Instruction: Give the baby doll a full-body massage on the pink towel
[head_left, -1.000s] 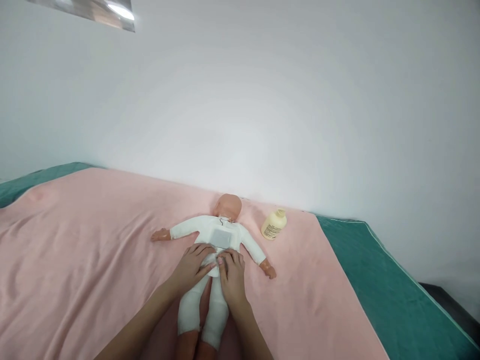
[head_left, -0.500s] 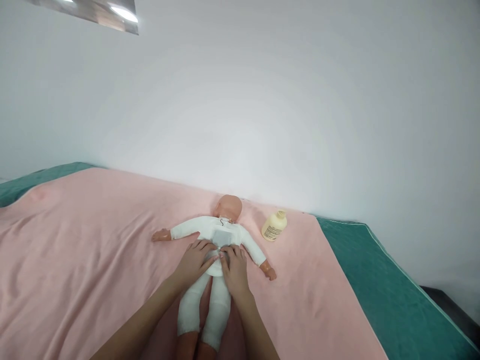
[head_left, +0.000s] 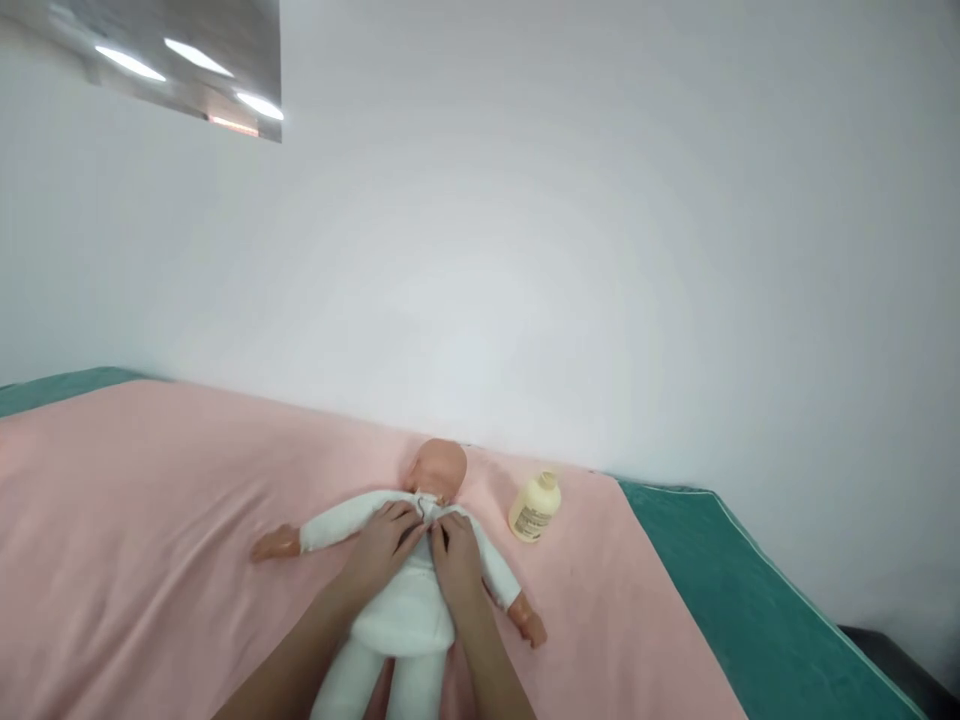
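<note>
A baby doll (head_left: pixel 405 612) in white clothing lies with arms spread and its bald head toward the wall; no facial features show. My left hand (head_left: pixel 386 543) rests flat on the left of its upper torso, fingers just below the neck. Beside it, my right hand (head_left: pixel 457 558) lies on the right of the upper torso, fingers slightly bent. Both thumbs point inward, close to each other near the middle. My hands cover part of the torso. To the right of the doll's head stands a pale yellow bottle (head_left: pixel 534 510) with printed text, apart from my hands.
Under the doll spreads a pink cloth (head_left: pixel 187 480) with folds at the left. Green fabric (head_left: pixel 720 570) shows at the right and far left edges. A pale wall (head_left: pixel 480 250) rises behind. A reflective panel (head_left: pixel 187 60) hangs at upper left.
My hands have slid from the doll's lower torso up to near its neck, baring the lower torso. The view has tilted upward, so everything sits lower in the picture.
</note>
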